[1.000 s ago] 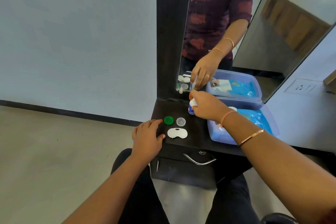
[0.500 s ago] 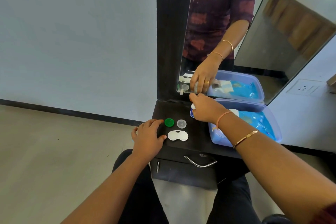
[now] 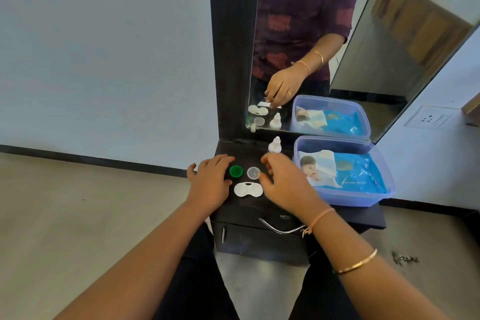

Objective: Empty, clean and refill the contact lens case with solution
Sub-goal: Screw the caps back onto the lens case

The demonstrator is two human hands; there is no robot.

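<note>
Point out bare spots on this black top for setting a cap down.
Bare: the back strip between mirror frame and green cap, left of the solution bottle; the front edge below the lens case. Crowded: the centre, between left hand and right hand; the blue tub fills the right.

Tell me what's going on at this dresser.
A person sits at a small black dresser, working on a contact lens case. The white case lies on top between both hands, with its green cap and clear cap off, just behind it. The left hand rests flat beside the green cap. The right hand hovers by the clear cap, holding nothing. The solution bottle stands upright by the mirror, untouched. A blue tub sits to the right.
</note>
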